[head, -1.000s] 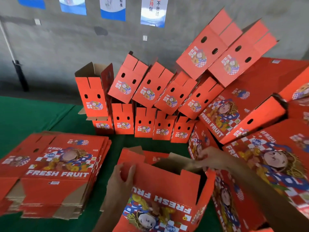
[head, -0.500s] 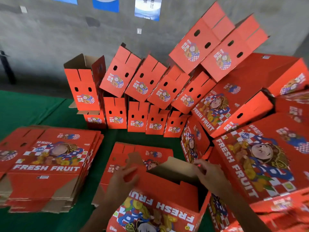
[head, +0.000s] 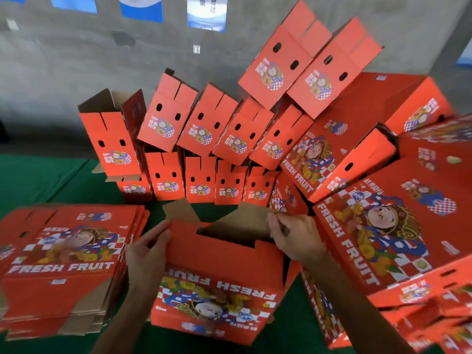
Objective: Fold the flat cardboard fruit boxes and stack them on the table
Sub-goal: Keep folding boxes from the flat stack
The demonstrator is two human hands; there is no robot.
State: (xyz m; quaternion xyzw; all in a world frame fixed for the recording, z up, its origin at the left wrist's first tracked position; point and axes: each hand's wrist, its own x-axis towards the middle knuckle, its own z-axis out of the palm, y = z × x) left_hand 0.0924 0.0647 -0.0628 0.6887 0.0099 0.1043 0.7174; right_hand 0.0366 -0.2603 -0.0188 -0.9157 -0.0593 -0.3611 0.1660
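Note:
A red "FRESH FRUIT" cardboard box (head: 222, 272) stands opened in front of me on the green table (head: 46, 180), its brown flaps up. My left hand (head: 146, 254) grips its left top edge. My right hand (head: 296, 236) pinches the brown inner flap (head: 242, 223) at the box's right rear. A stack of flat boxes (head: 63, 259) lies at the left. Several folded boxes (head: 201, 154) are piled in rows at the back.
Larger folded boxes (head: 378, 226) lean in a heap on the right, close to my right arm. A grey concrete wall (head: 76, 60) with blue and white posters stands behind the table. Green cloth shows at the far left.
The box has been opened up wider and squarer. My right hand moved onto the brown rear flap, and my left hand shifted along the left edge. The camera view dropped slightly.

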